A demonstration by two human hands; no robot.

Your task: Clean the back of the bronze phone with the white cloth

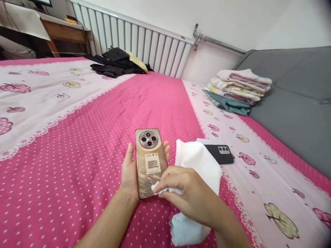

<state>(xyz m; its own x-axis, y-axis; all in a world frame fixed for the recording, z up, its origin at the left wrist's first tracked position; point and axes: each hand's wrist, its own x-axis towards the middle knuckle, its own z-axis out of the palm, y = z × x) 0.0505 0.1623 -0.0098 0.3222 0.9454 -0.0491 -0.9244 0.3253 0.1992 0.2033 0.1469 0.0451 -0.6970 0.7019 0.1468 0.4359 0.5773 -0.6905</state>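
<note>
My left hand (128,174) holds a gold phone (150,162) back side up, with its round camera cluster and a white barcode sticker showing. Fingertips curl round the phone's right edge. My right hand (186,193) pinches a white cloth (199,162) and presses a corner of it against the phone's lower right part. The cloth drapes over and under that hand down to the bed. A dark phone (221,153) lies face down on the bed just right of the cloth, partly covered by it.
A pink polka-dot bedspread (103,137) with pale patterned borders covers the bed. Folded pastel cloths (238,89) are stacked at the right. Dark clothes (116,63) lie by the radiator (144,44). A grey padded headboard (297,103) runs along the right. A wooden desk (64,34) stands far left.
</note>
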